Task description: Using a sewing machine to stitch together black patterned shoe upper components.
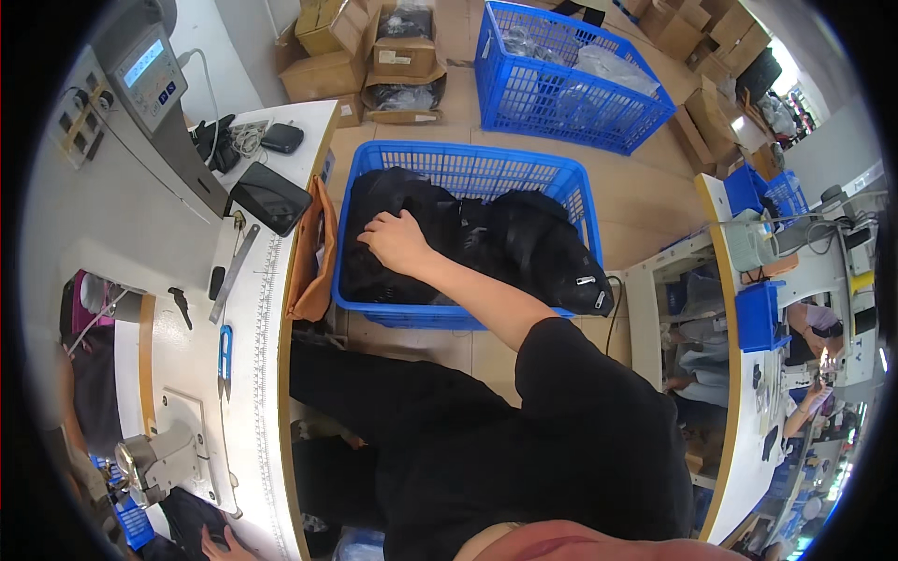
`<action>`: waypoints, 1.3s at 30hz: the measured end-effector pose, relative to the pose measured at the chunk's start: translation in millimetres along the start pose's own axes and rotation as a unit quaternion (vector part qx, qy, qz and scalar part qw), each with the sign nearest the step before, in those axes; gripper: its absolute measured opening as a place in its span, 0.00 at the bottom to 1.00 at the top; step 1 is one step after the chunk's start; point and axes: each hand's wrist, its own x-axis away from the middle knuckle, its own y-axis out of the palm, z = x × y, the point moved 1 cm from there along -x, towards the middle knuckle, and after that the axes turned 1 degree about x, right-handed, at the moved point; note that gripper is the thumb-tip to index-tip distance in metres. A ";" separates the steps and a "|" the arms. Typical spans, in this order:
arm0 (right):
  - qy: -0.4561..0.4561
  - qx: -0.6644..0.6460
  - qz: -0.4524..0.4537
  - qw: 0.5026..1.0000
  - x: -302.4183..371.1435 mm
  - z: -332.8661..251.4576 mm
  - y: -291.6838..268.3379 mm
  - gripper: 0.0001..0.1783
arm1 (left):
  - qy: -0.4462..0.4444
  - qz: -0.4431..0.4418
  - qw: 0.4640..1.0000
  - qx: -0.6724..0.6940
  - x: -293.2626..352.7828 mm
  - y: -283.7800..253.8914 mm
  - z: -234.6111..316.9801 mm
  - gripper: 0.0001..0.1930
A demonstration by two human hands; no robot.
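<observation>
My right arm stretches over a blue plastic basket (468, 152) full of black fabric pieces (538, 238), at least one of which has silver zipper pulls. My right hand (398, 241) lies over the black fabric at the basket's left side, fingers spread and partly bent; nothing is seen held in it. At the lower left edge, part of my left hand (227, 547) shows by black cloth (187, 519) next to the sewing machine (173, 453). Its visible fingers are apart, and the rest is cut off by the picture's edge.
The white worktable (253, 374) bears blue thread snips (224, 360), a steel ruler (236, 271) and a black flat-screened device (269, 198). An orange-brown pouch (313, 252) hangs at its edge. Behind stand another blue basket (561, 93) and cardboard boxes (327, 65). Another worktable (748, 411) stands right, people beyond.
</observation>
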 end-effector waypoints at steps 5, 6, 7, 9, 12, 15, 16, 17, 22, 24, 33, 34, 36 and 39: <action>0.017 0.068 0.171 0.983 -11.8 16.3 29.2 0.15 | 0.039 -0.018 0.998 -0.048 -17.4 -7.9 23.8 0.24; 0.040 0.070 0.081 0.993 -21.1 12.9 16.1 0.11 | 0.026 -0.051 0.998 -0.002 -20.2 -4.8 9.9 0.23; 0.065 0.072 -0.010 0.995 -28.5 13.4 4.7 0.10 | 0.014 -0.084 0.995 0.044 -23.0 -1.2 -1.2 0.23; 0.012 0.094 0.130 0.987 -41.3 24.2 -11.5 0.08 | -0.014 -0.108 0.994 0.032 -34.9 -3.5 10.9 0.25; -0.001 0.098 0.183 0.978 -44.1 -9.0 -83.4 0.09 | -0.089 -0.145 0.985 0.034 -19.2 2.5 -95.0 0.26; -0.151 -0.123 0.252 0.948 -13.7 -61.6 -165.4 0.13 | -0.054 -0.094 0.987 0.118 -13.6 -7.5 -60.1 0.24; -0.197 -0.131 0.233 0.943 1.7 -101.0 -193.3 0.18 | -0.088 -0.072 0.984 0.138 -6.8 -15.8 -39.2 0.24; -0.240 -0.222 0.197 0.924 6.5 -121.7 -198.5 0.23 | -0.103 -0.070 0.980 0.153 -7.0 -16.9 -17.8 0.24; -0.459 -0.300 0.195 0.813 -7.5 -227.7 -206.7 0.24 | -0.126 -0.043 0.975 0.180 -21.1 -6.1 -0.2 0.25; -0.518 -0.332 0.213 0.759 -20.0 -283.9 -203.4 0.25 | -0.172 -0.037 0.965 0.196 -14.0 -17.6 -0.7 0.24; -0.568 -0.251 0.324 0.714 -58.6 -394.7 -130.4 0.18 | -0.080 0.111 0.958 0.251 -51.9 -85.1 93.4 0.18; -0.566 -0.251 0.323 0.716 -58.2 -396.6 -129.1 0.18 | -0.042 0.116 0.967 0.223 -59.4 -87.6 105.2 0.18; -0.567 -0.247 0.315 0.719 -57.9 -396.3 -130.5 0.17 | 0.028 0.120 0.975 0.187 -75.2 -84.5 121.4 0.19; -0.568 -0.247 0.309 0.722 -57.7 -396.4 -134.1 0.17 | 0.104 0.148 0.976 0.118 -89.2 -75.7 131.4 0.19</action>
